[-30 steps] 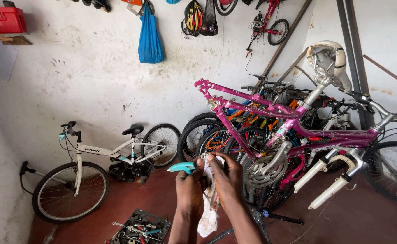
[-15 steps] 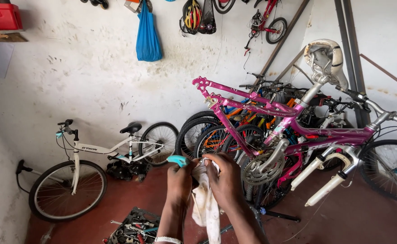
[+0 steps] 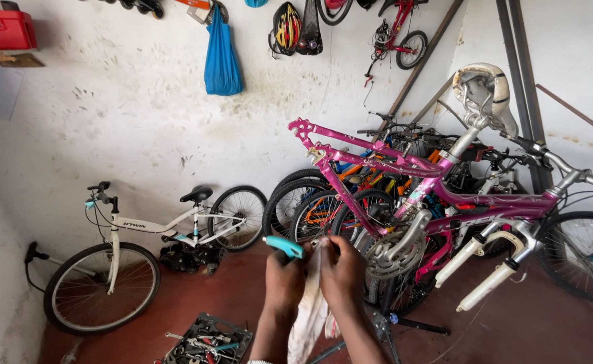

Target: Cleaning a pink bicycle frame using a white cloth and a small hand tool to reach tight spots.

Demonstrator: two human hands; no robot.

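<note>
Bike-crowded workshop, low centre — left hand (image 3: 284, 278) grips a teal-handled tool (image 3: 283, 247), right hand (image 3: 342, 271) pinches a white rag (image 3: 310, 307); pink frame (image 3: 404, 178) stripped of wheels — work looks midway.

bicycle (image 3: 134, 249) left, bike frame (image 3: 404, 175) right

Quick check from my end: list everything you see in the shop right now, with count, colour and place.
Pink bicycle frame: one, upside down on a stand, centre-right.
White bicycle: one, against the left wall.
Stacked bicycles: several, mixed colours, behind the frame.
Blue bag: one, hanging on the wall.
Red box: one, shelf top left.
Open tool case: one, dark, on the floor.
White rag: one, between both hands.
Teal-handled tool: one, in the left hand.
Right hand: on the rag.
</note>
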